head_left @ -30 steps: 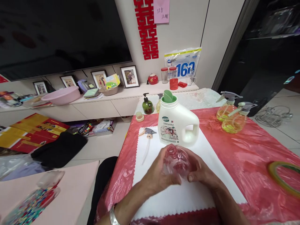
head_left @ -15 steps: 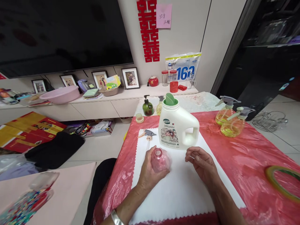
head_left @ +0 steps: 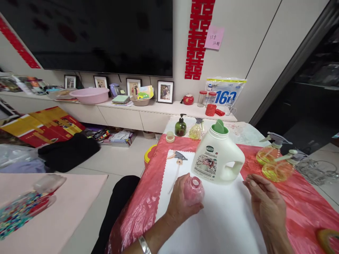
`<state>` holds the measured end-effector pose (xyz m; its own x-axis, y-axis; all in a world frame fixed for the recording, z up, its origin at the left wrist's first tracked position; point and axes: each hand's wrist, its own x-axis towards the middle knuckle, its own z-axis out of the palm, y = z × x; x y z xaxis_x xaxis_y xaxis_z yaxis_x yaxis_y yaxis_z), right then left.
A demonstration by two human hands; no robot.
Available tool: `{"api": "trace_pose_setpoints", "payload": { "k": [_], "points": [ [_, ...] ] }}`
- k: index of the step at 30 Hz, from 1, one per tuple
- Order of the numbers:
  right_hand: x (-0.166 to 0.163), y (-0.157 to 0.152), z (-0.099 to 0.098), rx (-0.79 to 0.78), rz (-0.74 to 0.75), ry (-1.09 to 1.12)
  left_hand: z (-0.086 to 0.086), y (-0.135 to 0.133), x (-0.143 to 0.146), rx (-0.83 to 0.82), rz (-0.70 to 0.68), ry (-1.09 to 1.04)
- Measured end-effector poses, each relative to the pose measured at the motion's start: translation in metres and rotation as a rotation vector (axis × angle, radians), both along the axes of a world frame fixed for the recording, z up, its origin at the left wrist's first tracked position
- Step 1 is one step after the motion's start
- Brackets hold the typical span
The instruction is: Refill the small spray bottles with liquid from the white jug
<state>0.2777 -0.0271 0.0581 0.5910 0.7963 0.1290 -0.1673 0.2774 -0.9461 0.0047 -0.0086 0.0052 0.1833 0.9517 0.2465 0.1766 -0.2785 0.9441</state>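
My left hand [head_left: 180,204] is wrapped round a small clear pink bottle [head_left: 194,190] with an open neck, held upright on the white mat [head_left: 227,225]. Just behind it stands a large white detergent jug [head_left: 215,157] with a green spout. My right hand [head_left: 265,201] rests open on the mat's right edge, fingers stretched toward the jug's base and holding nothing. A grey spray trigger with its tube [head_left: 178,160] lies on the mat to the left of the jug.
Two yellow spray bottles [head_left: 275,162] stand on the red plastic table cover [head_left: 312,208] at right. A green pump bottle [head_left: 180,126] and a small cap [head_left: 170,136] sit at the far edge. A tape roll [head_left: 328,240] lies at bottom right. A low pink table [head_left: 66,211] is at left.
My right hand let go of the pink bottle and moved off to the right, opening flat. The left hand kept the bottle and stood it upright. The view shifted left.
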Motion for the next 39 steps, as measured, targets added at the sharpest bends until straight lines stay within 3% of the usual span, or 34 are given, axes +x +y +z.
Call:
{"api": "trace_pose_setpoints", "payload": {
  "k": [7,18,22,29,39],
  "points": [
    [0.008,0.031,0.021,-0.138,0.154,-0.267,0.001,0.000,0.000,-0.015,-0.013,-0.040],
    [-0.001,0.072,0.013,-0.328,0.141,-0.499,-0.009,0.005,0.000,0.000,-0.015,-0.031],
    [-0.013,0.064,0.018,-0.356,0.094,-0.543,-0.012,0.007,0.000,-0.017,0.017,-0.084],
    [-0.028,0.043,0.032,-0.361,0.000,-0.522,-0.001,0.006,-0.003,-0.018,-0.023,-0.003],
    [-0.015,-0.016,0.088,-0.425,-0.117,-0.588,0.001,0.007,0.000,-0.067,0.012,-0.039]
  ]
}}
